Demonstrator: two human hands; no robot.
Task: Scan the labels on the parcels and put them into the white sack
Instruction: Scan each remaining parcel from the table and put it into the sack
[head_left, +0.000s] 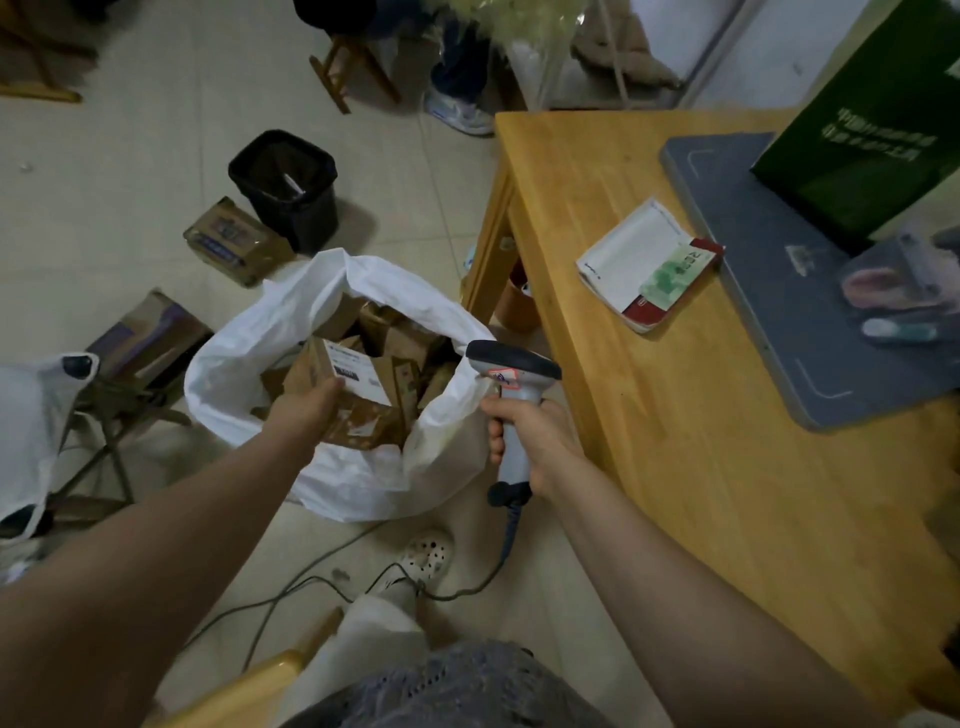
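**Parcel over sack mouth; scanner in hand**

1. Sack (244, 338): white, standing on the floor. Its mouth is spread wide so parcels can drop straight in, and many brown boxes lie inside.
2. Parcel (353, 371): small brown box, white label facing up, held above the boxes in the sack. The left hand (306, 410) grips its near end with the thumb on top; the other fingers are hidden beneath. Judged ready to let go.
3. Scanner (511, 379): grey and corded, just right of the sack's rim, head aimed toward the sack. The right hand (540, 441) has its fingers (496, 431) wrapped round the handle, probably to read the next label without a pickup.
4. Right of the sack: table (675, 493) with a white mailer (644, 270), likely awaiting a scan.
5. Beyond the sack: black bin (285, 192) and loose boxes (231, 241) on the floor.
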